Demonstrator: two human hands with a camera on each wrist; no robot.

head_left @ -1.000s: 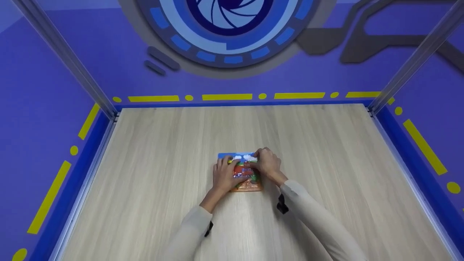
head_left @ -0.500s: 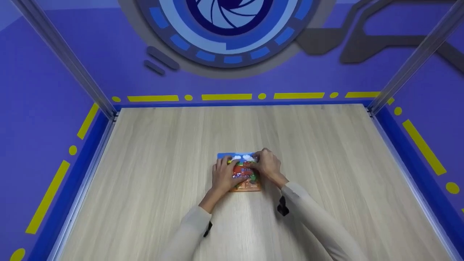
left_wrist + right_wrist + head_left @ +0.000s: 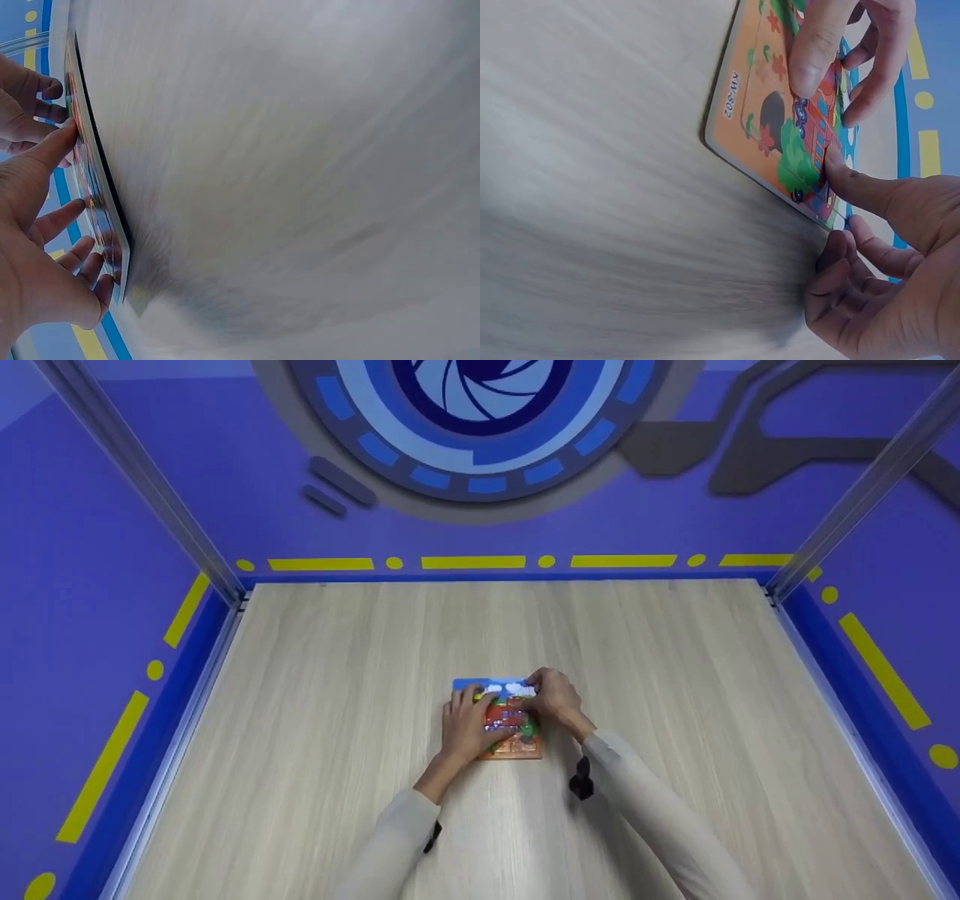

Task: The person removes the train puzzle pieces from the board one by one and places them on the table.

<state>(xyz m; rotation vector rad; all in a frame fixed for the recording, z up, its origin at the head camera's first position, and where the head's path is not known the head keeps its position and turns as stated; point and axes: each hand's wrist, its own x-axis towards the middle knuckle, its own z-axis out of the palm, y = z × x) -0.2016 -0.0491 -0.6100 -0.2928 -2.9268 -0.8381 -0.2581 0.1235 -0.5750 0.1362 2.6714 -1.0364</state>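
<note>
The board (image 3: 504,715) lies on the counter (image 3: 345,697) between the two hands, seemingly flat; the counter probably takes its weight, so neither hand has to carry it.

The left hand (image 3: 463,725) covers the board's left side with its fingers apart and lightly bent, closed round nothing. Its thumb (image 3: 814,64) reaches across the printed face towards the right hand (image 3: 555,694). Such a broad spread looks meant to press the board down and keep it from sliding while the other hand works.

The right hand is nearly closed at the board's upper right edge. Its thumb rests on the face, the index fingertip meets the edge and the remaining fingers curl in just outside it: a narrow pinch, apt for fine work at a border. Whether a loose piece sits in that pinch, I cannot tell.

Nearer the person than the left thumb, an orange strip (image 3: 739,120) marked KW-802 shows uncovered, since both hands bear on the sides and middle. The sleeves (image 3: 649,787) end at the wrists, leaving the hands bare, which should help the fingertips feel the thin edge.
</note>
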